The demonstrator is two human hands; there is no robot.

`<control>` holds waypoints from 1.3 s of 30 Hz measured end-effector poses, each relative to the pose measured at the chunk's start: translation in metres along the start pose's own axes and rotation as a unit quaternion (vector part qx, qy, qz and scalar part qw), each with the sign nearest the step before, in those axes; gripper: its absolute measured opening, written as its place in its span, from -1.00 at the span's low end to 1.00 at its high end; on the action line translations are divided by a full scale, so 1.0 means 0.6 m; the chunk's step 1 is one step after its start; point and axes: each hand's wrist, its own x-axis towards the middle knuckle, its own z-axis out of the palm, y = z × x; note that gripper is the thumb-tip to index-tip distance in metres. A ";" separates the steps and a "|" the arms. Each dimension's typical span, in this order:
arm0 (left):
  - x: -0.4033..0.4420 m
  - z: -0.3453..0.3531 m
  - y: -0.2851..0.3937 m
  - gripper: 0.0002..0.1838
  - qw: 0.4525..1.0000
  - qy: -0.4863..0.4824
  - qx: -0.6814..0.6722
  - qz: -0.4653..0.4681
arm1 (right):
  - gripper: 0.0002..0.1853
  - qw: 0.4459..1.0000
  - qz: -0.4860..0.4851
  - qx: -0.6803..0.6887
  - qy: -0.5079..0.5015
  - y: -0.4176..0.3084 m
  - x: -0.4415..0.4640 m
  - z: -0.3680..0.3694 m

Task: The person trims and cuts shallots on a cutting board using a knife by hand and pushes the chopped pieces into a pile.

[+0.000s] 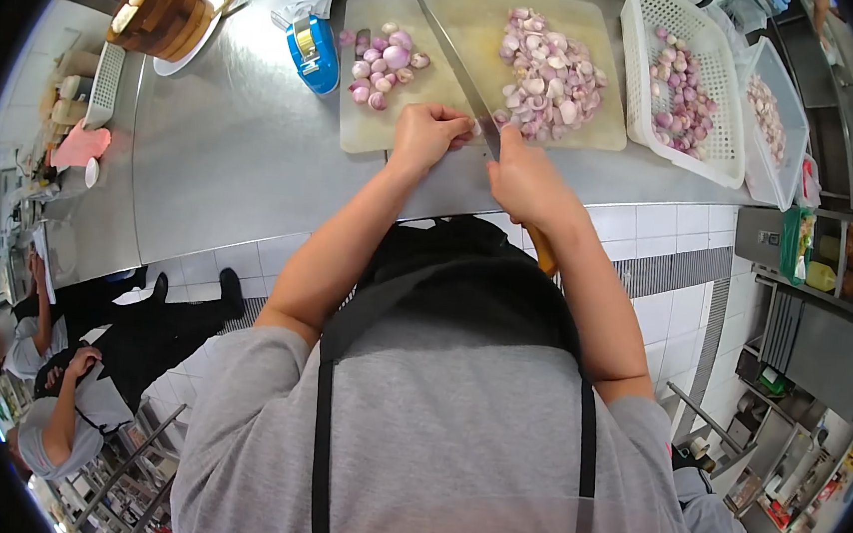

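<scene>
My right hand (527, 174) is closed around a large kitchen knife (460, 72), whose long blade points up and to the left over the cutting board (466, 19). The orange handle shows below my wrist. My left hand (425, 136) pinches a small shallot (474, 128) beside the blade near the board's front edge; my fingers partly hide it. Left of the blade lies a group of whole peeled shallots (396, 57). A larger pile of cut shallots (551, 81) covers the right side of the board.
A white perforated basket (638, 93) with shallots stands right of the board, next to a clear tub (794, 160). To the left are a blue tape dispenser (313, 54) and a wooden steamer (170, 21) on a plate. Two people (120, 343) are at the lower left.
</scene>
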 end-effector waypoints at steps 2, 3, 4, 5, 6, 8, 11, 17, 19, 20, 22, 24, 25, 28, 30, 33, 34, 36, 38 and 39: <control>-0.004 0.002 0.006 -0.90 1.000 -0.008 -0.012 0.005 | -0.64 0.999 -0.033 -0.038 0.022 0.005 0.003 0.016; -0.003 0.003 0.007 -0.90 1.000 -0.009 -0.013 0.007 | -0.64 0.998 -0.033 -0.039 0.023 0.011 0.007 0.022; -0.001 0.003 0.006 -0.90 1.000 -0.008 -0.006 0.008 | -0.64 0.997 -0.046 -0.040 0.037 0.016 0.014 0.027; -0.001 0.001 0.005 -0.90 1.000 -0.007 0.002 0.008 | -0.65 0.996 -0.059 -0.039 0.050 0.019 0.018 0.033; -0.003 0.000 0.002 -0.90 1.000 -0.007 0.005 0.006 | -0.65 0.996 -0.058 -0.036 0.049 0.014 0.011 0.027; 0.000 0.001 0.003 -0.90 1.000 -0.004 -0.002 0.008 | -0.65 1.000 0.002 -0.005 0.001 0.000 0.001 -0.003; 0.000 0.001 0.002 -0.90 1.000 -0.008 -0.004 0.014 | -0.65 0.996 -0.056 -0.042 0.057 0.026 0.021 0.045; 0.001 0.001 0.004 -0.90 1.000 -0.003 -0.003 -0.005 | -0.61 1.000 0.010 0.010 -0.009 -0.003 -0.001 -0.010; 0.002 0.001 0.003 -0.90 1.000 -0.006 0.007 0.000 | -0.61 0.999 -0.029 -0.019 0.024 0.010 0.004 0.012; 0.002 0.001 0.003 -0.90 1.000 -0.008 0.016 0.009 | -0.61 0.995 -0.070 -0.049 0.059 0.021 0.009 0.028; 0.000 0.001 0.005 -0.90 1.000 -0.008 0.006 0.008 | -0.62 0.990 -0.099 -0.053 0.087 0.044 0.027 0.057; -0.004 0.000 0.003 -0.90 1.000 -0.009 -0.002 0.005 | -0.64 0.984 -0.125 -0.054 0.115 0.044 0.026 0.056; -0.003 0.001 0.002 -0.90 1.000 -0.008 -0.003 0.003 | -0.65 0.995 -0.068 -0.033 0.060 0.022 0.013 0.025; -0.002 0.001 0.004 -0.91 1.000 -0.006 -0.004 0.004 | -0.66 1.000 -0.013 -0.002 -0.001 -0.008 -0.009 -0.010; 0.000 0.001 0.005 -0.91 1.000 -0.006 -0.005 0.008 | -0.67 1.000 -0.015 0.006 -0.006 -0.006 -0.007 -0.005; -0.003 0.001 0.004 -0.91 1.000 -0.003 0.000 0.012 | -0.67 0.998 -0.052 -0.011 0.045 0.035 0.022 0.050; -0.004 0.002 0.007 -0.91 1.000 -0.005 -0.001 0.014 | -0.66 0.990 -0.100 -0.047 0.093 0.048 0.038 0.065; -0.007 0.002 0.007 -0.90 1.000 -0.007 -0.001 0.015 | -0.66 0.976 -0.145 -0.082 0.139 0.057 0.041 0.071; -0.003 0.003 0.006 -0.90 1.000 -0.001 0.005 0.016 | -0.65 0.993 -0.076 -0.046 0.078 0.027 0.024 0.030; -0.002 0.003 0.009 -0.90 1.000 0.000 0.005 0.018 | -0.65 0.993 -0.077 -0.047 0.079 0.008 0.013 0.008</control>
